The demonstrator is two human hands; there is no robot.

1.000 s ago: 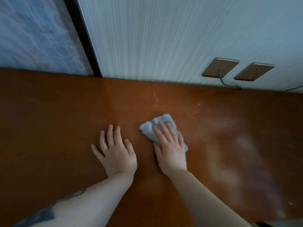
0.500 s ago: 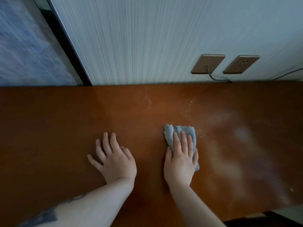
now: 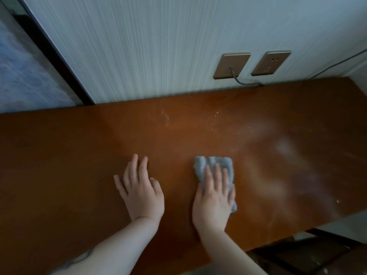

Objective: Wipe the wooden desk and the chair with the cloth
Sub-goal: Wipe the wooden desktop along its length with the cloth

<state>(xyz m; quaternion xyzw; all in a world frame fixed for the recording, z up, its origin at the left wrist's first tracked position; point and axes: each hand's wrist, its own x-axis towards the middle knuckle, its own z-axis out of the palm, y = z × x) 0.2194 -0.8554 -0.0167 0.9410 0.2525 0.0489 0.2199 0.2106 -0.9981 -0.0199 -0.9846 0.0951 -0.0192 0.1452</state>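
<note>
The wooden desk (image 3: 79, 155) is a reddish-brown top filling the middle of the view, with dusty pale smears on its right part. A small grey-blue cloth (image 3: 213, 163) lies flat on the desk near the middle. My right hand (image 3: 213, 199) presses down on the cloth with fingers spread over it; the cloth sticks out beyond the fingertips and at the right of the palm. My left hand (image 3: 139, 189) rests flat on the bare wood to the left of the cloth, fingers apart, holding nothing. A dark chair part (image 3: 309, 255) shows below the desk's front edge at lower right.
A pale striped wall (image 3: 158, 46) stands right behind the desk. Two bronze wall sockets (image 3: 231, 65) sit above the desk's back right, one with a grey cable (image 3: 246, 82) running down to the desk. A dark frame (image 3: 51, 54) and patterned panel are at the left.
My right hand and the cloth slid from left of centre toward the right and turned straight. The left hand stayed planted. The view tilted, showing more of the desk's front right edge.
</note>
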